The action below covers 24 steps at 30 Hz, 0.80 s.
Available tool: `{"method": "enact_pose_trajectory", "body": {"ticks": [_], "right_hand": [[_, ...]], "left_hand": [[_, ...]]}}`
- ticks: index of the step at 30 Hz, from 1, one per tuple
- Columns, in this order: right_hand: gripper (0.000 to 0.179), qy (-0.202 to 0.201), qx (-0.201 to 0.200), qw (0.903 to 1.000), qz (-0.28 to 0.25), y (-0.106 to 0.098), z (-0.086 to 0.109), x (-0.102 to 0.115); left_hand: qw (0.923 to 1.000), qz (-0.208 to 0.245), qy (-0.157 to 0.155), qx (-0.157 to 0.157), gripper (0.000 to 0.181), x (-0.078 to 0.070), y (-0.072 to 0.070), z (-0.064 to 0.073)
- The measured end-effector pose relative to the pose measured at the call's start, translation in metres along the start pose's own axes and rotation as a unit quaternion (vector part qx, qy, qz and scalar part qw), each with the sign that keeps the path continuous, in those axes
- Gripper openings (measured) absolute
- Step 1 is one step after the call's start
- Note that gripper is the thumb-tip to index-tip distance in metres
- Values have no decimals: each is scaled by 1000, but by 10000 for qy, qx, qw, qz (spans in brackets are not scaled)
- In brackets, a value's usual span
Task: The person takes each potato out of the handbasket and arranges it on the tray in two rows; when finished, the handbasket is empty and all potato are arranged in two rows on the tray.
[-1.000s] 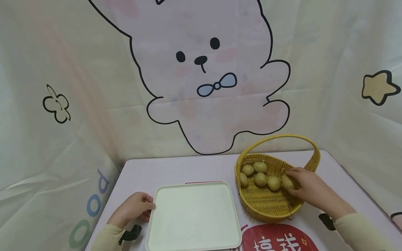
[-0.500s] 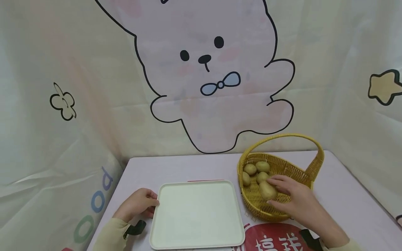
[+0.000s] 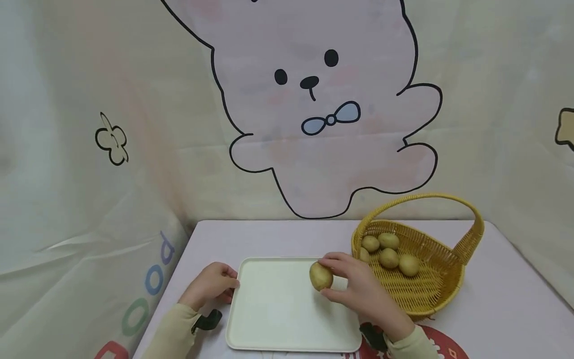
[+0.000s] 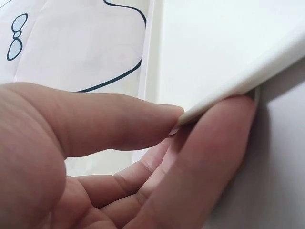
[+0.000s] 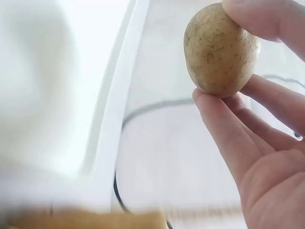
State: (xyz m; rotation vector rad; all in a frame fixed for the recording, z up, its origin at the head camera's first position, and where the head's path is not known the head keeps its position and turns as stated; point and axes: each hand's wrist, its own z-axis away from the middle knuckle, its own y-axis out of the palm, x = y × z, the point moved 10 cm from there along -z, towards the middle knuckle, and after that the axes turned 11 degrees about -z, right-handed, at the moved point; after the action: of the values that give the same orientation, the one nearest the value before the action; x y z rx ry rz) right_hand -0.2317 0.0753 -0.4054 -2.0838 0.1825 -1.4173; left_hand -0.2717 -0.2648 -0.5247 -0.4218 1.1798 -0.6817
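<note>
My right hand (image 3: 354, 281) pinches a brown potato (image 3: 321, 276) between thumb and fingers, above the right half of the white tray (image 3: 278, 319). In the right wrist view the potato (image 5: 219, 52) shows speckled skin, with the thumb on one side and fingertips on the other. At the tray's left side, my left hand (image 3: 213, 285) grips the rim; up close the left wrist view has the thumb on one face of the tray edge (image 4: 228, 90) and a finger on the other. Several more potatoes (image 3: 388, 258) lie in the yellow wicker basket (image 3: 417, 294).
The basket stands right of the tray, with its tall arched handle (image 3: 421, 197) upright. A red printed patch (image 3: 441, 344) lies on the pale tabletop (image 3: 269, 238) near the front. A cartoon-printed cloth (image 3: 332, 164) hangs behind the table.
My right hand has lifted the potato out of the basket and carried it left over the tray. The left hand has kept its grip on the tray rim. The head view has shifted slightly.
</note>
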Motion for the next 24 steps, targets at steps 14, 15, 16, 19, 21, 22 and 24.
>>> {"method": "enact_pose_trajectory", "body": {"ticks": [14,15,16,19,21,22,24], "right_hand": [[54,172,795,9934,-808,120,-77,-7],[54,180,816,9933,-794,126,-80,-7],[54,197,825,9934,-773,130,-81,-7],[55,223,780,9943,-699,139,-86,-6],[55,212,713,9954,-599,142,-88,-6],[55,218,693,9958,-559,144,-89,-5],[56,170,680,9964,-487,149,-91,-4]], "left_hand": [[9996,113,-89,250,15,0,4,-1],[9995,112,-93,274,15,1,4,-2],[9994,124,-97,300,15,2,4,-2],[9990,198,-65,395,17,5,4,-4],[9987,240,-20,447,18,6,4,-4],[9986,261,-2,467,18,6,4,-4],[9984,287,16,485,19,7,3,-4]]}}
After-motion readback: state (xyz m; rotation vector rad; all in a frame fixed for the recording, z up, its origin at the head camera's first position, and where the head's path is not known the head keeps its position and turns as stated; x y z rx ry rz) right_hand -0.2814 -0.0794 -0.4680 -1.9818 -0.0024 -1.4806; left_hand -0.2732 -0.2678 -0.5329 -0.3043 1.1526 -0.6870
